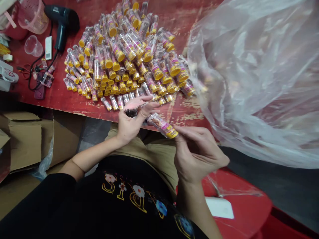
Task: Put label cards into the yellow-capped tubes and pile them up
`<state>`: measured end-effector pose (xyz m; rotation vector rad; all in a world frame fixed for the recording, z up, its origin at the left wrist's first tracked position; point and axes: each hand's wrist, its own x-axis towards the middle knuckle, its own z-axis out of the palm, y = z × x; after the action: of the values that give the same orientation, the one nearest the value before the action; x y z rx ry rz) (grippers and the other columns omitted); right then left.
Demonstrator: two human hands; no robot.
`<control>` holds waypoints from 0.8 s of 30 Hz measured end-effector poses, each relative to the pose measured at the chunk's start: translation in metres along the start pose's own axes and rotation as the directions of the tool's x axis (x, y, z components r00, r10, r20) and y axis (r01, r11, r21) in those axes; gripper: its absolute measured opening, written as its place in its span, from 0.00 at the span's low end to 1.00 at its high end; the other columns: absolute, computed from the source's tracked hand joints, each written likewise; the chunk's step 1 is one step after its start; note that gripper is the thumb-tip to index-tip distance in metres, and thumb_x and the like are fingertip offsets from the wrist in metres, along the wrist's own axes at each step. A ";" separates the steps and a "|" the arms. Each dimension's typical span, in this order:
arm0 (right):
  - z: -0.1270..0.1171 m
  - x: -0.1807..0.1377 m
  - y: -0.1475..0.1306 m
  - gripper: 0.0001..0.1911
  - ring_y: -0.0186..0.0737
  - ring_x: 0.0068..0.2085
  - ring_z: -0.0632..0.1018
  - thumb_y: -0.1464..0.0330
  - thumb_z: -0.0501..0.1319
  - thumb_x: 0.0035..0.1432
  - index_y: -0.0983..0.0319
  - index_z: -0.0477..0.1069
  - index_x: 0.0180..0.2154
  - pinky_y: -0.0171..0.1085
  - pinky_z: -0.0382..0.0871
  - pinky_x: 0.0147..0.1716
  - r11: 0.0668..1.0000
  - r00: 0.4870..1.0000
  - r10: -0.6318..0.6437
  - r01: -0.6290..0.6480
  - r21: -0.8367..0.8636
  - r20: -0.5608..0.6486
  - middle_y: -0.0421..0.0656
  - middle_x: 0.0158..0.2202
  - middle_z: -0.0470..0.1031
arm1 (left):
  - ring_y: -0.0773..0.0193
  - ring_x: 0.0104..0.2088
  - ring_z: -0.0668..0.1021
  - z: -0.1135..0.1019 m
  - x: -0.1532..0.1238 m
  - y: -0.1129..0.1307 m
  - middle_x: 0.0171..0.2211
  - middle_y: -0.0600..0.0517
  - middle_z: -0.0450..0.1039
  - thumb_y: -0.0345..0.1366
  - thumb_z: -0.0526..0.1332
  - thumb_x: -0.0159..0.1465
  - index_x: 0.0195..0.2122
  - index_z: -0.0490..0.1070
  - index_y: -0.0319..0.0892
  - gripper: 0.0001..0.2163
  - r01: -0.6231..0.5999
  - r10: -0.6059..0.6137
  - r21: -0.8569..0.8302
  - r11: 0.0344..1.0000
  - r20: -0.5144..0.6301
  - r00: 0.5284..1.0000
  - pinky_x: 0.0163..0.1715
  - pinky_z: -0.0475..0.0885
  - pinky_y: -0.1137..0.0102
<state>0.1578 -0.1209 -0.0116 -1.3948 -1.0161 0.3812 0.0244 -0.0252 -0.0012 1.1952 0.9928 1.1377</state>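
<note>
Left grip (131, 122) and right grip (196, 152) each pinch one end of a clear yellow-capped plastic tube (161, 125) near the red desk (74, 99) edge.

Head view. The left hand (131, 121) and right hand (196, 154) hold one yellow-capped labelled tube (162, 125) between them, the right fingertips at its cap end. Just beyond the left hand lies a pile of like tubes (124, 53) on the red table (74, 99); a clear plastic bag (261, 76) rises beyond the right hand.
</note>
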 end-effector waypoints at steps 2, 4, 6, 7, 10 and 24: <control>-0.001 0.001 0.000 0.06 0.35 0.34 0.80 0.72 0.70 0.60 0.58 0.84 0.40 0.35 0.73 0.32 0.993 0.994 0.106 -0.108 0.043 0.041 0.41 0.33 0.81 | 0.55 0.49 0.84 0.000 -0.002 0.001 0.42 0.46 0.83 0.53 0.73 0.60 0.43 0.81 0.44 0.19 0.029 -0.029 -0.001 1.000 0.053 0.998 0.51 0.78 0.59; -0.002 0.003 -0.001 0.04 0.35 0.33 0.79 0.69 0.70 0.61 0.59 0.84 0.39 0.35 0.73 0.32 0.975 0.974 0.196 -0.206 0.085 0.114 0.41 0.33 0.81 | 0.55 0.47 0.84 -0.001 -0.003 0.002 0.41 0.47 0.82 0.51 0.73 0.61 0.39 0.82 0.44 0.16 0.006 -0.009 0.054 0.999 0.051 0.999 0.53 0.78 0.58; -0.002 0.004 -0.001 0.03 0.35 0.33 0.79 0.68 0.71 0.61 0.59 0.84 0.38 0.35 0.74 0.32 0.960 0.958 0.240 -0.258 0.111 0.156 0.41 0.33 0.81 | 0.56 0.48 0.83 -0.001 -0.004 0.001 0.42 0.46 0.82 0.52 0.69 0.65 0.34 0.82 0.43 0.16 -0.021 0.018 0.101 0.995 0.021 1.000 0.56 0.77 0.58; -0.002 0.005 0.000 0.03 0.35 0.33 0.80 0.68 0.71 0.61 0.59 0.84 0.38 0.35 0.74 0.32 0.955 0.955 0.250 -0.270 0.119 0.160 0.41 0.33 0.81 | 0.56 0.50 0.83 -0.002 -0.003 0.000 0.43 0.45 0.82 0.53 0.67 0.66 0.33 0.82 0.43 0.17 -0.017 0.016 0.107 0.994 0.009 1.000 0.57 0.76 0.58; -0.003 0.004 0.002 0.04 0.34 0.32 0.80 0.67 0.71 0.61 0.58 0.84 0.39 0.35 0.76 0.33 0.944 0.952 0.277 -0.295 0.145 0.130 0.41 0.33 0.81 | 0.54 0.53 0.82 -0.006 -0.003 -0.002 0.47 0.45 0.83 0.55 0.67 0.65 0.39 0.82 0.44 0.18 0.039 -0.040 0.066 0.997 0.025 0.999 0.57 0.76 0.58; 0.000 0.004 -0.001 0.06 0.36 0.36 0.81 0.69 0.71 0.60 0.57 0.84 0.40 0.37 0.77 0.35 0.980 0.984 0.172 -0.177 0.094 0.055 0.41 0.35 0.82 | 0.62 0.40 0.84 -0.002 -0.016 -0.013 0.47 0.48 0.82 0.47 0.74 0.61 0.52 0.75 0.45 0.22 0.232 -0.220 -0.180 0.956 0.085 0.972 0.40 0.82 0.67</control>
<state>0.1602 -0.1181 -0.0089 -1.3949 -0.9029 0.5887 0.0215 -0.0412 -0.0149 0.9348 0.9243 0.9821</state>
